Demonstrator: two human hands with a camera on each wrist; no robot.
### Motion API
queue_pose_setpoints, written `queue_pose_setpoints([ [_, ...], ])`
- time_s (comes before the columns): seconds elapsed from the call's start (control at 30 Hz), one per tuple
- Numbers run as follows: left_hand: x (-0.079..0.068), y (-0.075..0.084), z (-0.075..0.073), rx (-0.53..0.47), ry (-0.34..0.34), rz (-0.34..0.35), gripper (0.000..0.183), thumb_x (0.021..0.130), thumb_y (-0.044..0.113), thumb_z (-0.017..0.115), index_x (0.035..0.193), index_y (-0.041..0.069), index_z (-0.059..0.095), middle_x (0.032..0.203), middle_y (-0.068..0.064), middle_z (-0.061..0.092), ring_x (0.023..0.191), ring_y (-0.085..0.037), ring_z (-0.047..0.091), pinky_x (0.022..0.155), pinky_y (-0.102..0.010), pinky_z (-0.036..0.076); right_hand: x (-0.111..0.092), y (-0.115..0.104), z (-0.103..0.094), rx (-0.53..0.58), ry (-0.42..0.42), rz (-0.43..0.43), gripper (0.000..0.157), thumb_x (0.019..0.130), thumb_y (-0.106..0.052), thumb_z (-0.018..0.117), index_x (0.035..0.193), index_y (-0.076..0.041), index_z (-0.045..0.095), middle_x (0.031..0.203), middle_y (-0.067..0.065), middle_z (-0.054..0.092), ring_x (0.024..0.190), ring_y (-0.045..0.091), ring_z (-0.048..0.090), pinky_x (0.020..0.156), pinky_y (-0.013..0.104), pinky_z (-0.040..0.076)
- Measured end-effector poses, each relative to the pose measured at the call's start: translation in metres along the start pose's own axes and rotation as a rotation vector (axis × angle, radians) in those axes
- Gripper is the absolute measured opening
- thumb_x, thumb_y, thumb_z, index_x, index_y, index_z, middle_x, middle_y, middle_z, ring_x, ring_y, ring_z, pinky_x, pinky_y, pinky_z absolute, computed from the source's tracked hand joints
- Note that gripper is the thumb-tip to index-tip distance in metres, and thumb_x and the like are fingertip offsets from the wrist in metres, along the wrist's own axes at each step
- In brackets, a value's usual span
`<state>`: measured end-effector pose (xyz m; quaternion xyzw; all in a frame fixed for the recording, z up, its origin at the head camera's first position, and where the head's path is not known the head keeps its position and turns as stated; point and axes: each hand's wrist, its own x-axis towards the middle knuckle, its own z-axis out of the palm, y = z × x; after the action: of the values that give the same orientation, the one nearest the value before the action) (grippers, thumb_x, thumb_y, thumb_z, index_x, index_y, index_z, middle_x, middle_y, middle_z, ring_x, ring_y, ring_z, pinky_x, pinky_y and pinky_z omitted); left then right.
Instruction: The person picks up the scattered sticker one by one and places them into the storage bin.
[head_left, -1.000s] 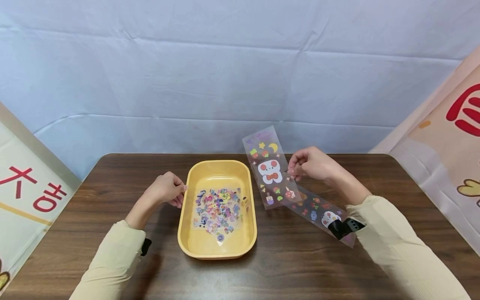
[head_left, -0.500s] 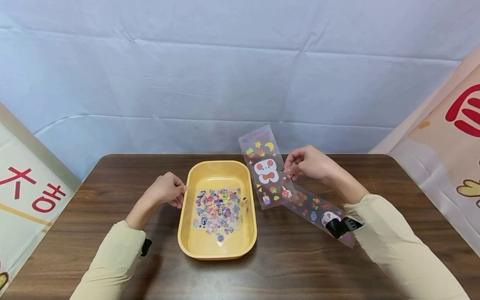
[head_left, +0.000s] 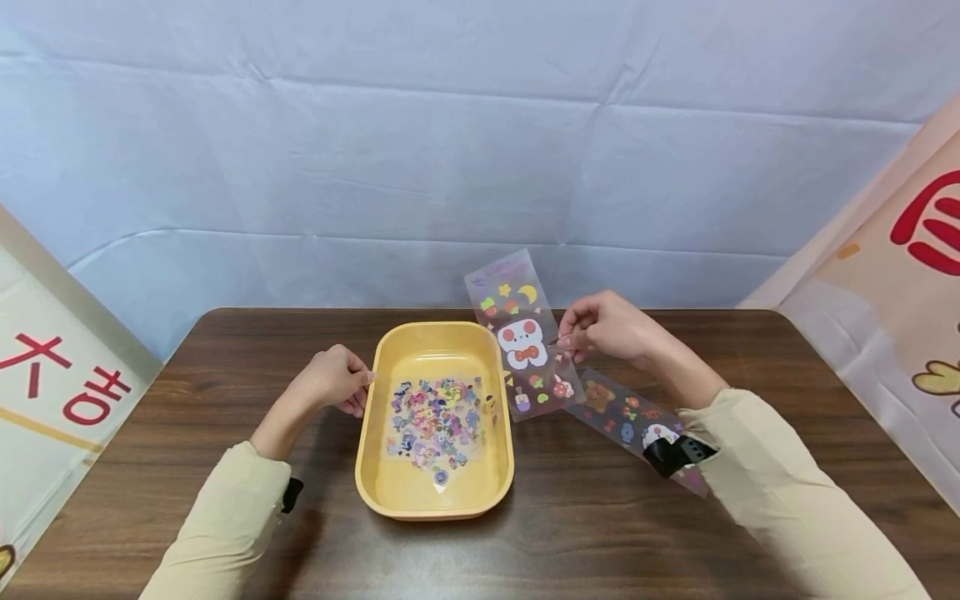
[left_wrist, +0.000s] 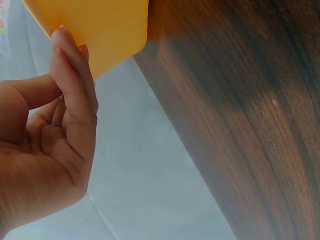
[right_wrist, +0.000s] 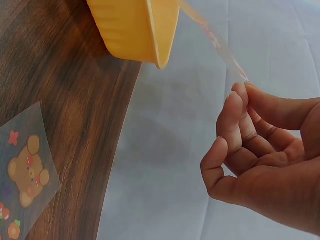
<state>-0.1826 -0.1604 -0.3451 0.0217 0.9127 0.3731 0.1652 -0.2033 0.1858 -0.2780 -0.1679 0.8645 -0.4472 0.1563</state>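
My right hand (head_left: 611, 329) pinches the right edge of a clear sticker sheet (head_left: 522, 340) printed with a white bear, a moon and fruit. The sheet is held up at a tilt, its left edge overlapping the right rim of a yellow tray (head_left: 435, 510). In the right wrist view the sheet (right_wrist: 220, 45) shows nearly edge-on between thumb and fingertips. My left hand (head_left: 330, 381) grips the tray's left rim, thumb on top and fingers along the outer wall. Inside the tray lie many small colourful stickers (head_left: 438, 421) on clear backing.
A second clear sheet (head_left: 611, 400) with a brown bear lies on the wooden table (head_left: 585, 533) right of the tray, partly under my right forearm. A pale cloth backdrop (head_left: 420, 167) hangs behind the table. Printed banners (head_left: 75, 375) stand at both sides.
My right hand has moved left with the sticker sheet, bringing it over the tray's right rim. More of the sheet on the table shows. The left hand and tray have stayed put.
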Motion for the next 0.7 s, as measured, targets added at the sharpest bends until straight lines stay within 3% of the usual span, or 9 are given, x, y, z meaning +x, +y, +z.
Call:
queue_pose_setpoints([
  [0.23,0.000,-0.001,0.000,0.001,0.000,0.001,0.025,0.095,0.009,0.049,0.085,-0.007,0.065,0.058,-0.009,0.060,0.050,-0.016,0.062,0.057,-0.034,0.056,0.003,-0.002,0.004,-0.005,-0.005,-0.012,0.004,0.084,0.006,0.058,0.081,0.008,0.059,0.067,0.009,0.061,0.061,0.020,0.060,0.062,0.032,0.053],
  [0.5,-0.001,0.000,0.000,-0.003,-0.001,0.004,0.025,0.095,0.008,0.049,0.086,-0.008,0.065,0.058,-0.010,0.060,0.050,-0.016,0.062,0.057,-0.034,0.056,0.004,0.002,0.014,0.138,-0.034,0.024,0.004,0.086,0.008,0.054,0.082,0.009,0.056,0.067,0.011,0.059,0.064,0.022,0.058,0.061,0.031,0.053],
  [0.7,-0.001,0.001,0.001,-0.007,0.000,0.005,0.025,0.095,0.009,0.049,0.086,-0.008,0.065,0.058,-0.009,0.060,0.050,-0.016,0.062,0.057,-0.033,0.056,0.005,0.002,0.018,0.133,-0.040,0.012,0.005,0.085,0.008,0.054,0.082,0.009,0.057,0.067,0.011,0.059,0.064,0.021,0.058,0.062,0.032,0.053],
])
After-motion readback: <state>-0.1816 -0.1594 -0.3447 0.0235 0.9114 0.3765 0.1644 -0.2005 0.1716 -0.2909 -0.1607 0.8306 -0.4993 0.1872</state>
